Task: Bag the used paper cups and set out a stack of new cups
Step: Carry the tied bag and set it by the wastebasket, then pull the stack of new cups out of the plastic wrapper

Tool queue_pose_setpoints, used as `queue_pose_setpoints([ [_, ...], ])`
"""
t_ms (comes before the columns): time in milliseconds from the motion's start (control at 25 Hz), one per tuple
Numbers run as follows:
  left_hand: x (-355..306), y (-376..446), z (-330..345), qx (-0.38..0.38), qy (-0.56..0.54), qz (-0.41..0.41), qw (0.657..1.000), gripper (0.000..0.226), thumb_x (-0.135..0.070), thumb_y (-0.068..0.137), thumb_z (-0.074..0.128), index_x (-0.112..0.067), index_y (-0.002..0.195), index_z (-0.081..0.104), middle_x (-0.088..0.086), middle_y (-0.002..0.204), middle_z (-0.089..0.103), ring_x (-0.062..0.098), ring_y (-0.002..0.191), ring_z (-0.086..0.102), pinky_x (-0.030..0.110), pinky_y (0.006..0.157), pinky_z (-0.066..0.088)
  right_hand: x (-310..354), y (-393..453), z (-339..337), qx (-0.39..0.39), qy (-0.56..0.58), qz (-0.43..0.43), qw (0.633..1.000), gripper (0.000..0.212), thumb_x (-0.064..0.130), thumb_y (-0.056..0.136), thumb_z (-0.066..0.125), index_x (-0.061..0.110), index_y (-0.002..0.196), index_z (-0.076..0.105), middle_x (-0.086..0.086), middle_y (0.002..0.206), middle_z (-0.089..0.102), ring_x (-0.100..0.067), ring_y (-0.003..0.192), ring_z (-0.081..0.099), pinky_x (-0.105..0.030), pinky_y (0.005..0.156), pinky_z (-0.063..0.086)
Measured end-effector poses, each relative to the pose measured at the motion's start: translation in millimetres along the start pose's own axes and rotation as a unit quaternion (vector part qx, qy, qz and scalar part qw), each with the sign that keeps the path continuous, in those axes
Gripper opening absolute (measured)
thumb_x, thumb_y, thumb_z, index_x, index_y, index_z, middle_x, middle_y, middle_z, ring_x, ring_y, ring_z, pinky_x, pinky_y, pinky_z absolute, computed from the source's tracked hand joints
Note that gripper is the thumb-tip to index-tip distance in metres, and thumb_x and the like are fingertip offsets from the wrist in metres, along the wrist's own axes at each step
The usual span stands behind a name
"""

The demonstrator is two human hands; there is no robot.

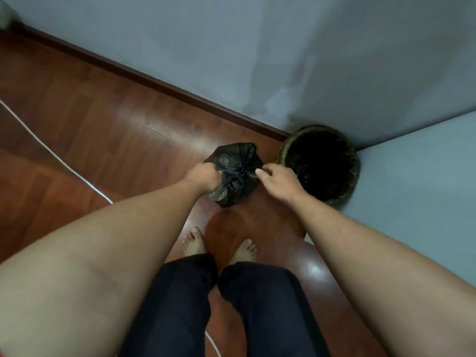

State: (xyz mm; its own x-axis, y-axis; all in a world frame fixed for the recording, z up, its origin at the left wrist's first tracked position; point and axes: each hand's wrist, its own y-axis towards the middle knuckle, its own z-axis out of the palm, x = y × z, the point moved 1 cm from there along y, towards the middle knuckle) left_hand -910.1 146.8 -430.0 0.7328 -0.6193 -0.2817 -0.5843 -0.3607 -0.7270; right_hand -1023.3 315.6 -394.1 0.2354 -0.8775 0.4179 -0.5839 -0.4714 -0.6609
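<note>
A black plastic bag (233, 161) hangs over the wooden floor in front of me, its top gathered into a bunch at the middle. My left hand (204, 177) is shut on the bag's left side. My right hand (277, 181) pinches a strip of the bag's gathered top between thumb and fingers. The bag's contents are hidden. No paper cups are in view.
A round dark woven bin (353, 173) with a black inside stands in the corner, just right of the bag. Grey walls (231, 60) meet there above a dark skirting board. A white cable (51, 153) runs across the floor at left. My bare feet stand below the bag.
</note>
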Motion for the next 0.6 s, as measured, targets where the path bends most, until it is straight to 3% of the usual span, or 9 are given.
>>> queue_pose_setpoints([
  [120,-26,-97,-50,0.035,0.004,0.013,0.999,0.040,-0.028,0.099,0.039,-0.002,0.116,0.065,0.022,0.122,0.064,0.038,0.108,0.059,0.035,0.085,0.047,38,-77,-64,-0.014,-0.022,-0.002,1.000,0.052,0.044,0.101,0.039,0.008,0.134,0.057,-0.014,0.140,0.056,-0.032,0.130,0.049,-0.037,0.105,0.040],
  [280,-67,-208,-119,0.033,0.011,0.044,0.998,0.039,-0.022,0.103,0.036,0.002,0.123,0.060,0.024,0.132,0.059,0.037,0.119,0.055,0.031,0.087,0.042,76,-172,-135,-0.045,-0.063,0.007,0.997,0.047,0.044,0.099,0.036,0.009,0.107,0.066,-0.018,0.125,0.063,-0.037,0.117,0.056,-0.038,0.088,0.043],
  [360,-89,-245,-145,0.016,0.005,0.066,0.998,0.036,-0.019,0.102,0.036,0.002,0.121,0.059,0.024,0.133,0.059,0.036,0.119,0.055,0.029,0.083,0.040,88,-209,-161,-0.054,-0.078,0.013,0.995,0.047,0.042,0.098,0.035,0.008,0.109,0.065,-0.019,0.127,0.061,-0.037,0.118,0.055,-0.038,0.089,0.043],
  [520,-126,-306,-181,-0.004,0.015,0.110,0.994,0.039,-0.015,0.102,0.036,0.002,0.131,0.055,0.022,0.142,0.053,0.035,0.130,0.049,0.031,0.099,0.040,93,-283,-206,-0.099,-0.092,0.013,0.991,0.047,0.040,0.096,0.036,0.008,0.119,0.060,-0.018,0.135,0.055,-0.036,0.124,0.052,-0.040,0.100,0.042],
  [600,-139,-330,-196,-0.028,0.026,0.132,0.991,0.036,-0.014,0.102,0.036,0.005,0.123,0.058,0.025,0.135,0.057,0.036,0.124,0.052,0.033,0.095,0.041,83,-321,-225,-0.120,-0.102,0.022,0.987,0.046,0.038,0.096,0.035,0.008,0.124,0.056,-0.015,0.137,0.052,-0.034,0.126,0.049,-0.040,0.101,0.041],
])
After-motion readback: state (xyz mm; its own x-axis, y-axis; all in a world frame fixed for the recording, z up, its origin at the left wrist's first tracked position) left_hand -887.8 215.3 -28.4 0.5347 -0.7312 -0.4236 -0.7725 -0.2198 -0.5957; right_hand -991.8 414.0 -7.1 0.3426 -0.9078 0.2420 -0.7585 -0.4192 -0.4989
